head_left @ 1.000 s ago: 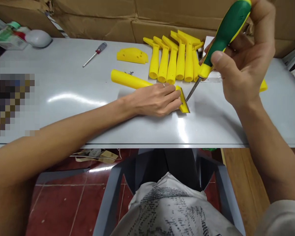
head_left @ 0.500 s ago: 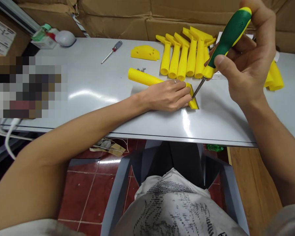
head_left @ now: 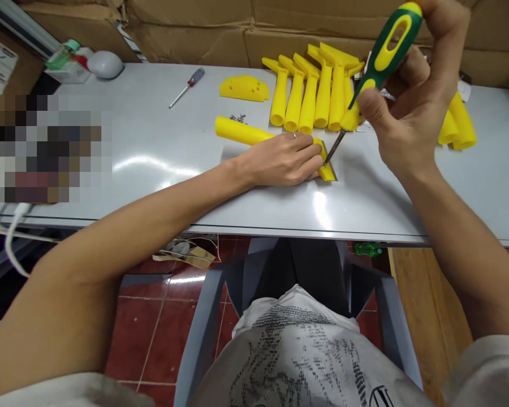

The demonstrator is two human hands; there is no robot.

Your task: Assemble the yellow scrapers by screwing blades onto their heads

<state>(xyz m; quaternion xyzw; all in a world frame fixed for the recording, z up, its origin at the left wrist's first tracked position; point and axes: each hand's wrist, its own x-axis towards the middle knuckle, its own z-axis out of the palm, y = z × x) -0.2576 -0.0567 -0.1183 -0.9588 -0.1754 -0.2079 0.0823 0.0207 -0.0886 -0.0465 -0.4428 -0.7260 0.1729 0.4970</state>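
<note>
My left hand [head_left: 282,159] is closed over a yellow scraper-like tool [head_left: 240,130], which lies on its side on the table. The round handle points left, and the flat head with a dark blade-like edge sticks out past my fingers. In my right hand [head_left: 419,107] is a green and yellow screwdriver [head_left: 384,59], tilted, its shaft running down to the head beside my left fingertips. Whether the tip sits in a screw is too small to tell. Small metal screws [head_left: 238,118] lie in a pile just behind the yellow handle.
Several yellow scraper-like tools [head_left: 294,102] stand in a row behind my hands. To their left lie a flat yellow plate with holes [head_left: 244,89] and a smaller screwdriver [head_left: 187,87]. More yellow handles [head_left: 462,121] lie at right. Cardboard [head_left: 195,28] lines the back; a white mouse [head_left: 105,64] sits back left.
The screwdriver handle has turned in my right hand, so its yellow inset now faces me. My left hand keeps its hold on the yellow tool. The whole view has shifted slightly.
</note>
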